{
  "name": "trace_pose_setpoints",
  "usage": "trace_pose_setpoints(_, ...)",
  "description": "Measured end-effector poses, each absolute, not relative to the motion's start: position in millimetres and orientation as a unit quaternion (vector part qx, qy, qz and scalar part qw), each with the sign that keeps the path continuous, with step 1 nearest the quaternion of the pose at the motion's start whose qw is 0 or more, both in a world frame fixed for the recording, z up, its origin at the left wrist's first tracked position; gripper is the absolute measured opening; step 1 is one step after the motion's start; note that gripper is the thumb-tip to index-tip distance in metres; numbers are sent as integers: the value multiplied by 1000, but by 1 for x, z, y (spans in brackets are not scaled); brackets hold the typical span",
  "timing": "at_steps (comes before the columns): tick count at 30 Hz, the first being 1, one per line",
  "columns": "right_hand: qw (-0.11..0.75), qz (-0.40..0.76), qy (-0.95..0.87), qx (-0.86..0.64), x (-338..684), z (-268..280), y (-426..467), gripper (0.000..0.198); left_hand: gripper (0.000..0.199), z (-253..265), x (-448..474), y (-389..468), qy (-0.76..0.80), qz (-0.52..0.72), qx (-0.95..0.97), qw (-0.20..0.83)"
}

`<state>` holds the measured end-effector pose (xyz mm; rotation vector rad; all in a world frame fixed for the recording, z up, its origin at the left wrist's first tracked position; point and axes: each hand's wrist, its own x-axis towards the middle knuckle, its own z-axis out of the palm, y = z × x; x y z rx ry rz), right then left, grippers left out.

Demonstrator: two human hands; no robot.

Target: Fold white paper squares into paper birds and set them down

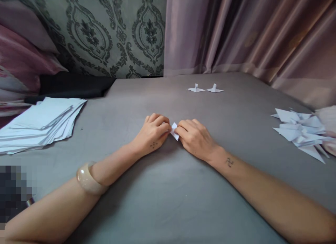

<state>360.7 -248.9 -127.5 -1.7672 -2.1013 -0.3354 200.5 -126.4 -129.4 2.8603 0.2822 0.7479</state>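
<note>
Between my two hands is a small piece of folded white paper [174,131], held a little above or on the grey surface; I cannot tell which. My left hand [155,132] pinches its left side, fingers curled and closed. On the other side my right hand [195,137] grips the paper's right edge, also with closed fingers. Much of the paper is hidden behind the fingertips, so its full shape does not show. Two folded white paper cranes [196,88] stand side by side farther back, beyond my hands.
A stack of white paper sheets [39,123] lies at the left, before a folded black cloth [76,84]. Several folded paper cranes [301,130] are heaped at the right. The grey cloth-covered surface [157,202] ends at a patterned wall and a mauve curtain [189,34].
</note>
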Motion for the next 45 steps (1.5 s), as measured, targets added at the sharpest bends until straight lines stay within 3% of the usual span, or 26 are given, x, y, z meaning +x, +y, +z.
trace_pose_setpoints(7,250,181,-691,-653,374,-117,-253,29,27,-124,196,-131,89,183,969,137)
trace_pose_setpoints(13,267,262,-663,-649,392,-108,-249,18,19,-121,197,-130,97,181,963,176)
trace_pose_setpoints(16,265,302,-659,-636,396,-105,-248,23,20,-120,197,-129,101,173,962,186)
trace_pose_setpoints(24,268,289,-656,-644,395,-107,-247,15,18,-125,200,-129,116,179,958,191)
trace_pose_setpoints(33,281,222,-626,-692,391,-114,-242,19,19,-126,203,-130,169,171,939,246)
trace_pose_setpoints(45,287,259,-591,-708,394,-117,-236,20,16,-132,211,-129,215,181,919,277)
